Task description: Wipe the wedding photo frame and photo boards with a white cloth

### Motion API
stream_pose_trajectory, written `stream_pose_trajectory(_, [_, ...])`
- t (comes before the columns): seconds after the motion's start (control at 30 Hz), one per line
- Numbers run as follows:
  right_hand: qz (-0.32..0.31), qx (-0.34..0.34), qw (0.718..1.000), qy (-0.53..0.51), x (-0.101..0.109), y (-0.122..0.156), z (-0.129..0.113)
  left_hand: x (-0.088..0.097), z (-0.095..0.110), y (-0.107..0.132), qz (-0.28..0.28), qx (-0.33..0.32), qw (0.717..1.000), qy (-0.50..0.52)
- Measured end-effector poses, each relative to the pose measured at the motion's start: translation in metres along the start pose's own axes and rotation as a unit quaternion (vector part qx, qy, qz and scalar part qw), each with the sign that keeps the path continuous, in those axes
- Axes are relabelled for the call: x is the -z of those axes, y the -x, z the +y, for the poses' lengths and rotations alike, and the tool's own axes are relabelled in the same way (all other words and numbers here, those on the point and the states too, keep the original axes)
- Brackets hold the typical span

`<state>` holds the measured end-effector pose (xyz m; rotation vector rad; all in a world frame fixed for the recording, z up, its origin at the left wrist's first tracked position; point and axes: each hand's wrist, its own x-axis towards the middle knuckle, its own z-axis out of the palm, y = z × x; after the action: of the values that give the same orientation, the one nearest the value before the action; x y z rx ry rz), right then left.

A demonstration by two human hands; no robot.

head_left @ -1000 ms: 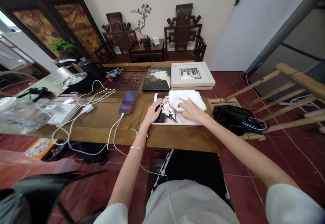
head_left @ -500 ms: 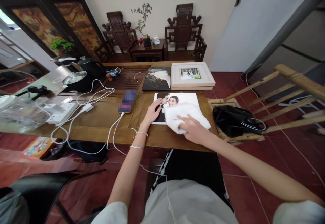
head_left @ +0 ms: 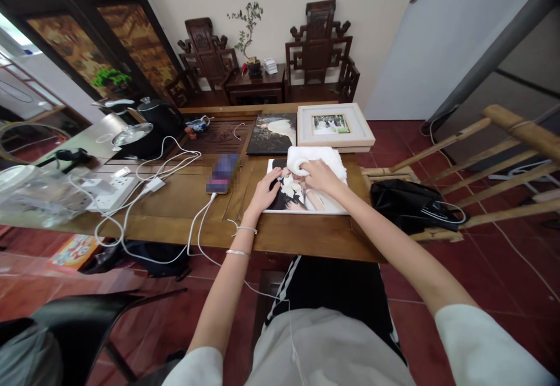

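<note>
legible text, labels, brands, numbers, signs: none. entries with print or marks, unread: phone point(head_left: 222, 173), on the table point(head_left: 301, 240), display masked by coarse blocks; orange printed item point(head_left: 75, 252), below the table edge, coloured print too blurred to make out; dark panel point(head_left: 221, 139), on the table, faint surface marks, whether characters or ornament cannot be told; white stack point(head_left: 270, 66), beside the potted plant point(head_left: 254, 69), too small to read.
</note>
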<state>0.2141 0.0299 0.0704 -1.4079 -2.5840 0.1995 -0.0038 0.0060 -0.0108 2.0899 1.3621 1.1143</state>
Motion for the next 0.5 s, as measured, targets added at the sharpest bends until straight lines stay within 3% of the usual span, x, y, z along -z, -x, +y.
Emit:
stream_pose_trajectory(0.13, [0.004,0.028,0.999,0.020,-0.010,0.024,-0.014,-0.001,-0.001,0.000,0.003,-0.006,1.000,0.004])
stream_pose_trajectory(0.3, [-0.031,0.085,0.996,-0.020,-0.018,0.090,-0.034,-0.001,-0.001,0.000,0.001,-0.006,1.000,0.000])
stream_pose_trajectory(0.4, [-0.038,0.118,0.991,-0.054,-0.014,0.125,-0.033,-0.001,0.001,0.000,0.005,-0.006,1.000,0.006])
stream_pose_trajectory(0.5, [-0.039,0.122,0.989,-0.076,-0.005,0.140,-0.019,-0.001,0.001,0.001,0.005,-0.005,1.000,0.008])
